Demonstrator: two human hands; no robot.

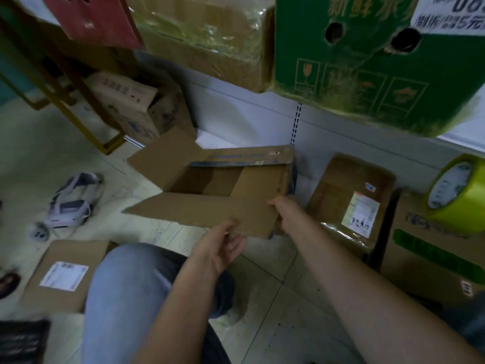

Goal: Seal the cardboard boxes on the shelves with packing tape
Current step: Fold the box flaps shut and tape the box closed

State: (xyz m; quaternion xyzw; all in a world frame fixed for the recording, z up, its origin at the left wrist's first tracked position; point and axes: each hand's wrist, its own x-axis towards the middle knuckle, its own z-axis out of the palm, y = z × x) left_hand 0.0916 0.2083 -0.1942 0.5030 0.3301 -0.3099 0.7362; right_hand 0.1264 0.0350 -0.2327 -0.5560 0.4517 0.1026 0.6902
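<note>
Lying far left on tiled floor (275,298): flat carton (65,274) with white label, print too blurred to read; white shoe (74,199) beyond it. Centre — open cardboard box (210,177) on floor before shelving, flaps up. Left hand (223,246) pinches near flap's edge, fingers curled under. Right hand (284,210) grips same flap at right corner. Right: taped parcel (351,195), label handwriting unreadable; yellow-green tape roll (456,190) on carton. Above — green box (367,61), Chinese print, "5元" tag.
</note>
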